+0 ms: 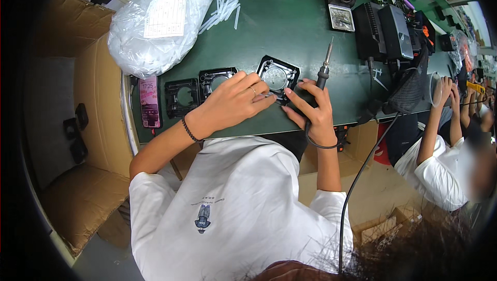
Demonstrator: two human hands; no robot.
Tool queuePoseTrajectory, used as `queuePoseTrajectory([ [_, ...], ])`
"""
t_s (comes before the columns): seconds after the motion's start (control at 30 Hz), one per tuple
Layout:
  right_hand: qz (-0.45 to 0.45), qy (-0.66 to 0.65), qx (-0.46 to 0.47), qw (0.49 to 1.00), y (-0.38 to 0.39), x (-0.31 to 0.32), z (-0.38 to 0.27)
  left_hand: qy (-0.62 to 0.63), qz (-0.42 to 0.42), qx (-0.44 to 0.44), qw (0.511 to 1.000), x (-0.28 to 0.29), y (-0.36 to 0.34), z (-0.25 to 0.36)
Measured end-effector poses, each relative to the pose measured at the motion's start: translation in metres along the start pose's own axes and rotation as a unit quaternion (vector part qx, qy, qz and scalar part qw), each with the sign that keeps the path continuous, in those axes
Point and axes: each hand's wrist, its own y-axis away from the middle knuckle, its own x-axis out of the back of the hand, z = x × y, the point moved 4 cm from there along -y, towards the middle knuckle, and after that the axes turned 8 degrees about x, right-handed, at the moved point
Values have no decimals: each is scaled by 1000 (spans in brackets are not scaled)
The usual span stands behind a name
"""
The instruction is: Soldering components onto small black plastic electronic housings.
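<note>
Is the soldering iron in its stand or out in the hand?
Out: the right hand grips the soldering iron, tip up, over the green bench.

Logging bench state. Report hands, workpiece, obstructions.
Left hand fingers resting at the black fan frame. Right hand gripping soldering iron, tip up. Two more black frames and a phone lie left.

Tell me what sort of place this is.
Likely an electronics assembly workbench on a factory line: the right hand holds a soldering iron, black fan frames lie on a green mat, and another worker sits alongside.
</note>
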Motion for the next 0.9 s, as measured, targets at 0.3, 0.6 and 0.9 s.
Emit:
queuePoseTrajectory([
  [0.3,0,-4,-6,1000,1,-1,1,22,-17,-20,999,-10,3,-4],
  [0.6,-11,7,-1,1000,-2,1,-2,25,-22,-19,999,-13,6,-4],
  [0.9,-12,9,-2,1000,-2,1,0,-7,-75,21,997,-9,14,2],
])
